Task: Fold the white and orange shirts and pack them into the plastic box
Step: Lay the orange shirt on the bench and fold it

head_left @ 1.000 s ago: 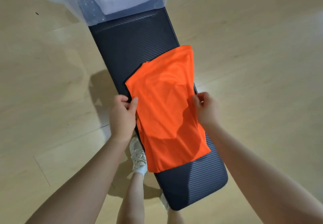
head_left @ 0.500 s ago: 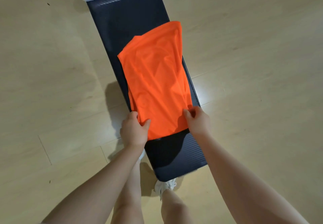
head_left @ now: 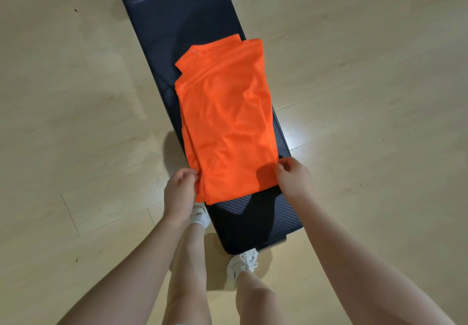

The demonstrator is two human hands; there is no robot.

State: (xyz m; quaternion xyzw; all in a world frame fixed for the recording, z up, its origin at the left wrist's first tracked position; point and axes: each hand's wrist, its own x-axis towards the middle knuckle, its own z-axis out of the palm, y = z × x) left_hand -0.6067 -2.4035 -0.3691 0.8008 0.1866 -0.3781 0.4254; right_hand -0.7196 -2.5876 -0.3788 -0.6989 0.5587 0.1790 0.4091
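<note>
Orange shirt, part-folded on desk, is pinched at near corners by left hand and right hand. Risk: layers slipping apart when lifted, overhang past right edge dragging.

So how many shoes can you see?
2. One white shoe is beside the near left edge of the dark bench, partly behind the left wrist. The other white shoe sits at the bench's near end.

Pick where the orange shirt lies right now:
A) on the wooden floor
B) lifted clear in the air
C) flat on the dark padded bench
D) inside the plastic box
C: the orange shirt lies flat on the dark bench, with the left hand and right hand pinching its near corners.
</note>
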